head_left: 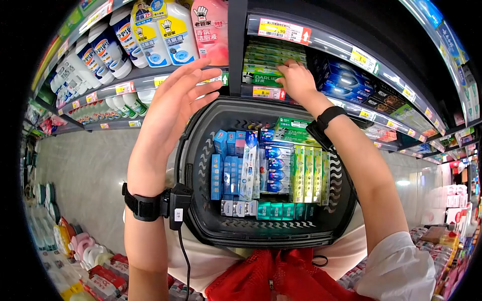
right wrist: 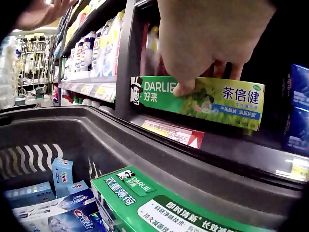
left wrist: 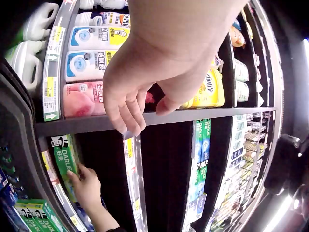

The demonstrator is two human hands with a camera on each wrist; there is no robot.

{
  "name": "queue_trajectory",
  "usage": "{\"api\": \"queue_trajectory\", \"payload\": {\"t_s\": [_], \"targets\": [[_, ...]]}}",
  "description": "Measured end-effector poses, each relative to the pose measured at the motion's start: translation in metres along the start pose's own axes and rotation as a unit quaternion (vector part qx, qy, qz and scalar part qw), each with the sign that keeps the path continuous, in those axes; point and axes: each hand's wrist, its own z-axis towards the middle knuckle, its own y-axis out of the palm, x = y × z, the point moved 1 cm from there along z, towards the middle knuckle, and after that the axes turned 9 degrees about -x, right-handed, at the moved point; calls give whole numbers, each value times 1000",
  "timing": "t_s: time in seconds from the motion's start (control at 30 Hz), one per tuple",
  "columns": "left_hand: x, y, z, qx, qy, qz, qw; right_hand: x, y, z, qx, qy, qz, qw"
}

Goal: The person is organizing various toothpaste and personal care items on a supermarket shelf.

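Head view puts the basket (head_left: 266, 240) closest to you, its far rim facing the shelf (right wrist: 236, 147). Nearest you inside the basket sit white boxes (head_left: 238, 208) and, right of them, teal boxes (head_left: 287, 211). Deeper in the basket, blue boxes (head_left: 234, 174) take the left part and yellow-green boxes (head_left: 309, 173) the right, these last with their long axes pointing away from you. At the basket's far right lies a green carton (head_left: 296, 131).

Just beyond the basket's far rim is the Darlie box (right wrist: 205, 106), at the front of the shelf. Your right hand (head_left: 298, 83) is the nearer of your hands: it pinches this box, thumb on the printed face, other fingers behind the top edge. The Darlie box's long axis runs left to right, roughly along the basket's far rim and so crosswise to the yellow-green boxes. Whether its base touches the shelf, I cannot tell.

Your left hand (head_left: 175, 103) hangs in the air off the basket's far left corner, fingers loose, grasping nothing, apart from the Darlie box.

Farther off, cleaner bottles (head_left: 175, 37) stand beyond the basket's far left, and dark-blue packs (head_left: 346, 83) beyond its far right.
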Motion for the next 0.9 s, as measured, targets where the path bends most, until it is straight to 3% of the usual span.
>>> {"api": "queue_trajectory", "payload": {"t_s": [0.77,0.9], "targets": [[-3,3,2,3,-7,-32,999,8,11,8,6,-4,-30,1000],[-4,4,1,-3,-5,-37,999,12,15,5,42,-37,-30,998]]}}
